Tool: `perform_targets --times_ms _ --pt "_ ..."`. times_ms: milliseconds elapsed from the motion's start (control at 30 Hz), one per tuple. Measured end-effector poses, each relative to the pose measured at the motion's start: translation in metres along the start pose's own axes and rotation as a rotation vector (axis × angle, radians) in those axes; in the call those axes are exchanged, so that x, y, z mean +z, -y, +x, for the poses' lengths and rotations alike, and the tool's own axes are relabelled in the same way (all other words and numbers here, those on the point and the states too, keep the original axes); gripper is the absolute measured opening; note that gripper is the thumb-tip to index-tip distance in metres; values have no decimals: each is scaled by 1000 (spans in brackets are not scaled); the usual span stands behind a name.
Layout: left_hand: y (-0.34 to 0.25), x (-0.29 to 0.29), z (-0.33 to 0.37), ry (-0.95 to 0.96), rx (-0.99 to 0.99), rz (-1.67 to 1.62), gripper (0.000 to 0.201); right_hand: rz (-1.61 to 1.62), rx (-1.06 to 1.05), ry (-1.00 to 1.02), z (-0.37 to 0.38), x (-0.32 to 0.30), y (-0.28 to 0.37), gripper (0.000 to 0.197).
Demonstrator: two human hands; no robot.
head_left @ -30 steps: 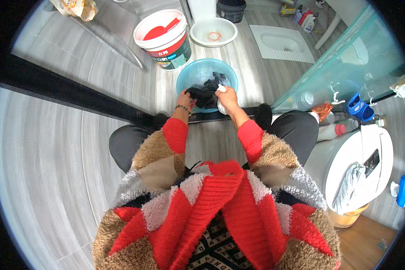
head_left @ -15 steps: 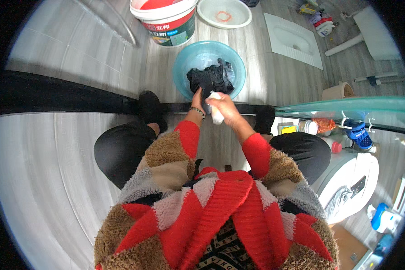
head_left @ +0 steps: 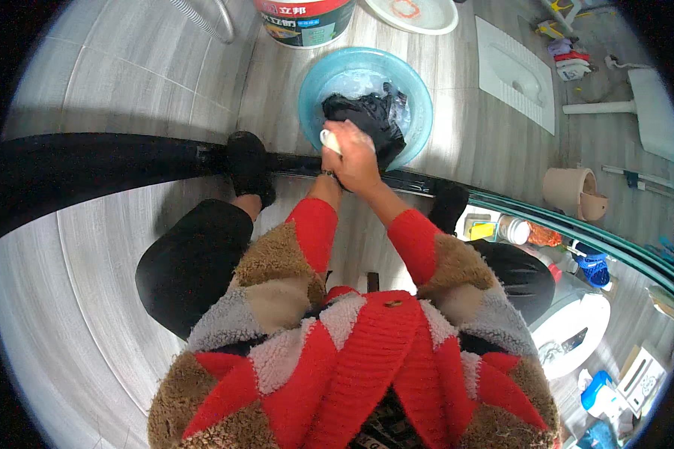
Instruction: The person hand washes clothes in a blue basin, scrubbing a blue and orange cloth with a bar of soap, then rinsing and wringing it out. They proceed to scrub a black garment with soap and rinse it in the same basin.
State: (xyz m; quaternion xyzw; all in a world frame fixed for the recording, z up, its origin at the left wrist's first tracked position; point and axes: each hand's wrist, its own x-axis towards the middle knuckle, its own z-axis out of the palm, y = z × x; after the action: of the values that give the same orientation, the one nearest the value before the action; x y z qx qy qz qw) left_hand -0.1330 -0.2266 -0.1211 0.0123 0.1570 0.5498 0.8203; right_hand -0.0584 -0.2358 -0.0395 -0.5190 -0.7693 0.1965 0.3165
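Note:
A light blue basin (head_left: 309,86) holds water and a wet black cloth (head_left: 367,116), which looks like a garment. My right hand (head_left: 359,162) is closed around a white bar (head_left: 330,141) that looks like soap, its end showing past the fingers. Under it, at the basin's near rim, is my left hand (head_left: 330,160), a bracelet on its wrist. It grips the near part of the cloth, though the right hand covers most of its fingers. Both hands are close together, almost crossing.
Beyond the basin stand a paint bucket (head_left: 305,26) and a white basin (head_left: 427,16). A squat toilet (head_left: 513,75) is set in the floor at the far right. A dark door track (head_left: 296,165) runs under the near rim; a glass panel (head_left: 577,232) is at the right.
My right hand has moved left and forward with the white bar, now over my left hand. The view has shifted, so the basin sits a little further right and up.

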Motion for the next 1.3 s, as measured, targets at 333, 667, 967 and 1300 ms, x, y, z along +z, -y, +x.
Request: perform_targets --times_ms 333,667,967,1300 --pt "-2 -21 17 -215 6 326 36 336 332 -155 -6 19 -20 42" --pt "25 11 20 -347 -282 121 39 158 525 -255 30 -3 -64 30" --pt "5 3 16 -388 -82 472 23 519 757 -312 -22 21 -59 24" --pt "12 33 19 -245 -225 652 35 640 728 -236 4 -10 -88 27"
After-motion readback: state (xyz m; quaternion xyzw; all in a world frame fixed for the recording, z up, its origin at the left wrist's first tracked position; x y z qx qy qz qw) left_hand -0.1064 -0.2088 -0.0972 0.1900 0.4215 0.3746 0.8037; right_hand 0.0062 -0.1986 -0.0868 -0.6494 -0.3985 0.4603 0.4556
